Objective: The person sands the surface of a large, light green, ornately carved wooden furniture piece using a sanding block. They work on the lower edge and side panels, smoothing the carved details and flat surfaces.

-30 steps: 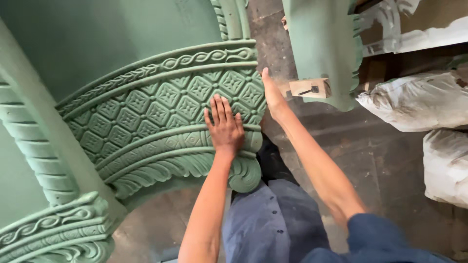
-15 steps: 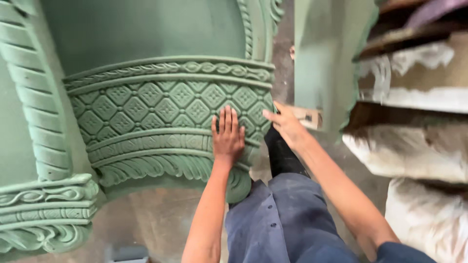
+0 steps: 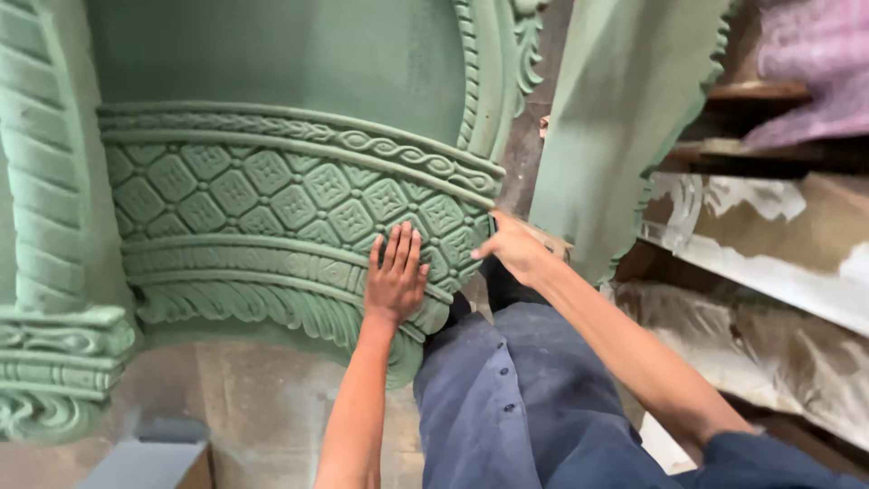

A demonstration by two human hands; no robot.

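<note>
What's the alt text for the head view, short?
A person presses the left hand flat, fingers spread, on a curved green carved moulding with a diamond lattice band, while the right hand rests at its right edge. Dark blue trousers show below, another green panel leans at right, and shelves stand beyond it.

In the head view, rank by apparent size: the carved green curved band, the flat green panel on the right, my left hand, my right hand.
1. Carved green curved band, clearly largest.
2. Flat green panel.
3. Left hand and right hand: about alike. The right is seen edge-on and partly foreshortened, so I will not rank them.
</note>
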